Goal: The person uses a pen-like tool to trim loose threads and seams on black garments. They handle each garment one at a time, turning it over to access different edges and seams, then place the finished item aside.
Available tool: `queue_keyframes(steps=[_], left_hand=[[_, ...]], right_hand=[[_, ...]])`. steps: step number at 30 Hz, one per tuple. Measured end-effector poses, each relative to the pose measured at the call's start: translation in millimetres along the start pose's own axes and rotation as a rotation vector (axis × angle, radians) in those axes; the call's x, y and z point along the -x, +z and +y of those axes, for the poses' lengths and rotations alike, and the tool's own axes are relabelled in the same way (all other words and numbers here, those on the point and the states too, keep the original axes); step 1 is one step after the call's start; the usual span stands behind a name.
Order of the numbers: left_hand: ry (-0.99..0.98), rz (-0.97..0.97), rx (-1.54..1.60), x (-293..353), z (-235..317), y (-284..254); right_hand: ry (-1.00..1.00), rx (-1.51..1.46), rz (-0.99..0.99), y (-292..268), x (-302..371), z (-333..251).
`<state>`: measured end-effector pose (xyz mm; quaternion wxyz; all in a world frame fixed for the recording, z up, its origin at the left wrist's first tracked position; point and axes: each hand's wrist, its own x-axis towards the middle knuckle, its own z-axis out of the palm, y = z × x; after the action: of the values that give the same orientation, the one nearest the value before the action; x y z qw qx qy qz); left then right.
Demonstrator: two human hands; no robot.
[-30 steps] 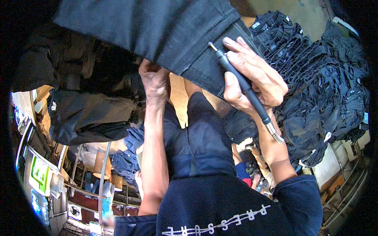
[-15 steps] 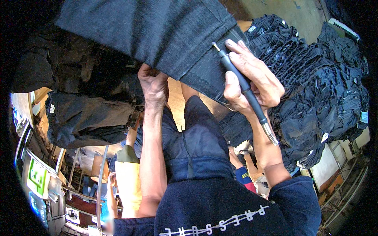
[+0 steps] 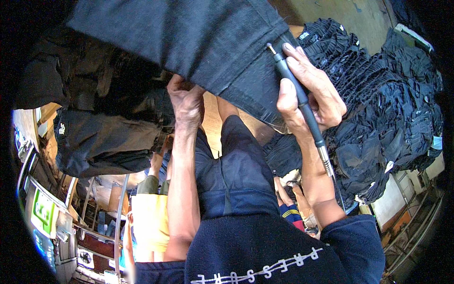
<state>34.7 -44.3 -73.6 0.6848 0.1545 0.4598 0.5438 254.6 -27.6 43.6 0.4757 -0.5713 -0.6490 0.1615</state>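
Item: dark denim garment (image 3: 189,42), stretched across the upper part of the view, its lower hem edge running diagonally down toward the right.

Right hand (image 3: 309,94): closed in a pen-like grip round a slim black rotary hand tool (image 3: 300,97), the metal tip laid against the denim close to the hem; the tool's cord end trailed down past the wrist.

Left hand (image 3: 187,102): fingers curled onto the underside edge of the same garment, gripping and tensioning it (the fingertips were hidden by cloth, so the exact hold could not be told).

Change over the last second: the tool tip had crept slightly upward along the hem and the fabric sat a little higher, suggesting the abrading was progressing along the edge, not finished.

Adjacent: heaped pile of dark jeans (image 3: 388,99) at right; further dark garments (image 3: 104,137) at left.
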Motion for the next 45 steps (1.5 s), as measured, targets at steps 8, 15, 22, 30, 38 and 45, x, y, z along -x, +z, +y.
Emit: queue_keyframes(steps=[8,15,22,30,38,45], left_hand=[[0.023,0.013,-0.012,6,4,8],[-0.091,0.045,-0.550,10,37,8],[0.171,0.226,-0.744,46,172,-5],[0.802,0.226,-1.621,-151,299,60],[0.588,-0.040,-1.868,-245,352,63],[-0.295,-0.476,-1.121,-223,360,63]], right_hand=[[-0.009,0.079,-0.070,-5,1,1],[0.454,-0.348,0.458,-11,-6,9],[0.520,-0.294,0.328,-34,-28,-37],[0.635,0.014,0.195,24,-63,-30],[0.455,0.022,0.229,9,-32,-42],[0.405,0.158,0.530,-14,11,-20]])
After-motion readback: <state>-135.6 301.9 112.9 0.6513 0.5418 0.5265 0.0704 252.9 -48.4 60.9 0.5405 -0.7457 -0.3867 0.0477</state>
